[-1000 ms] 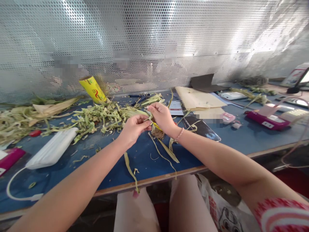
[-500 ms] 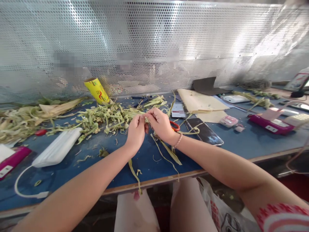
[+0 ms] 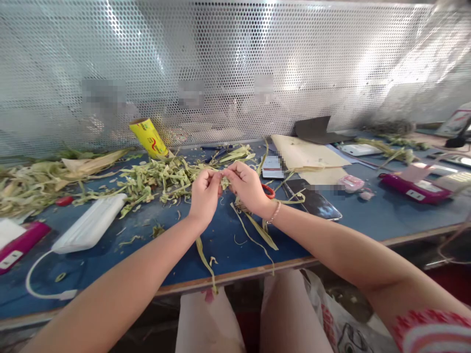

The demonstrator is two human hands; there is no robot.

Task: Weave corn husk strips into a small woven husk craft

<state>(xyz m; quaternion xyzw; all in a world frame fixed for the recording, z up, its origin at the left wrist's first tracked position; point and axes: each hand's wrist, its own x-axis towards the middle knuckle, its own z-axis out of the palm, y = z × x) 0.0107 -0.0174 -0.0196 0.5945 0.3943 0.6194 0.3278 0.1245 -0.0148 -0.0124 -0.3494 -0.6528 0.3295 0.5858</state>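
My left hand (image 3: 204, 195) and my right hand (image 3: 247, 189) meet above the blue table, both closed in a pinch. Between their fingertips is a small pale green piece of dried leaf (image 3: 224, 183), mostly covered by the fingers. It looks like the husk-like leaves on the table. Left of my hands lies a heap of knotted pale green leaf pieces (image 3: 158, 179). Loose leaf strips (image 3: 259, 231) lie below my right wrist, and an orange-red scissor-like handle (image 3: 268, 191) shows behind that hand.
Left are a white power bank (image 3: 90, 224) with a cable, a magenta box (image 3: 25, 245) and more dried leaves (image 3: 27, 186). A yellow tube (image 3: 150, 139) leans behind the heap. A phone (image 3: 316, 201), brown paper (image 3: 309, 154) and a second magenta box (image 3: 414, 189) lie right. Perforated metal (image 3: 221, 59) stands behind.
My hands have drawn slightly apart, the left one shifting a little left. More of the pale green piece shows between the fingertips. The things on the table look the same.
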